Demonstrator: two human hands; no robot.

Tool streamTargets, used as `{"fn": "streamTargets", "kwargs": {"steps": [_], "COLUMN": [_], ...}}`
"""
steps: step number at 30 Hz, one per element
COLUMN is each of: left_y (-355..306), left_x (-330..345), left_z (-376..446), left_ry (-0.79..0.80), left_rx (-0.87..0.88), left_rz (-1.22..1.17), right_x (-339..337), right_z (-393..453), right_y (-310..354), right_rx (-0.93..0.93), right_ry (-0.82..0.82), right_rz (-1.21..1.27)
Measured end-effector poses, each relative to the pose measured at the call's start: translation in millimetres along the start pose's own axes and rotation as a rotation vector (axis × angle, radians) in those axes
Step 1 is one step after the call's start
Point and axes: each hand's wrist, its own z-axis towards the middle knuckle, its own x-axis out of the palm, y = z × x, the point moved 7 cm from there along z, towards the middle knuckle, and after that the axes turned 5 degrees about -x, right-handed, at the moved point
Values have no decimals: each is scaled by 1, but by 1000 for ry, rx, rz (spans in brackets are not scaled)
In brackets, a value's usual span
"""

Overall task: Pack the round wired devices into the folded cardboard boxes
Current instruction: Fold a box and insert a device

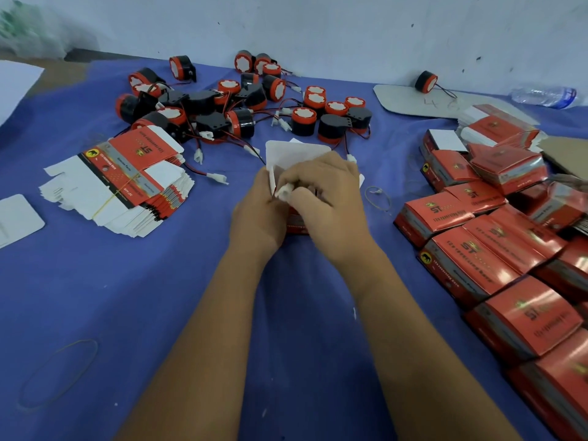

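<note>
At the middle of the blue table my left hand [259, 211] grips the side of a red cardboard box [296, 229] whose white flaps [292, 155] stand open. My right hand [321, 194] curls over the box mouth and pinches a white wire connector [284, 191] there. The device inside the box is hidden by my hands. A heap of round black-and-red wired devices [241, 103] lies behind the box. A banded stack of flat unfolded boxes [127, 179] sits to the left. Closed red boxes [496, 249] are piled on the right.
A lone device [425, 81] rests on a white card [413, 101] at the back right, near a lying plastic bottle [544, 95]. Loose rubber bands lie at the front left [57, 374] and beside my right hand [378, 197]. A wall closes the far edge.
</note>
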Motion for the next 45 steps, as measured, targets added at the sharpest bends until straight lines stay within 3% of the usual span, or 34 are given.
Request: {"fn": "streamTargets", "kwargs": {"steps": [7, 10, 17, 22, 29, 33, 37, 39, 42, 45], "left_y": [-2, -1, 2, 0, 1, 3, 0, 0, -9, -5], "left_x": [-2, -3, -2, -3, -1, 0, 0, 0, -3, -5], "left_z": [-3, -4, -6, -6, -5, -4, -4, -4, -6, -4], "left_ry": [-7, -15, 23, 25, 47, 52, 78, 147, 233, 200], "left_rx": [32, 31, -36, -39, -12, -5, 23, 19, 82, 36], "left_rz": [42, 36, 1, -34, -76, -82, -32, -136, -376, -418], "right_x": [7, 10, -9, -23, -20, -15, -2, 1, -5, -4], "right_z": [10, 15, 6, -10, -11, -10, -7, -10, -17, -18], "right_y": [-5, -6, -32, -32, -31, -32, -25, -27, -48, -52], "right_rx": [239, 255, 161, 36, -61, -45, -74, 10, 326, 340], "right_ry": [259, 294, 114, -51, 27, 60, 225, 271, 176, 43], "right_rz": [420, 289, -321, -353, -505, -339, -225, -111, 234, 229]}}
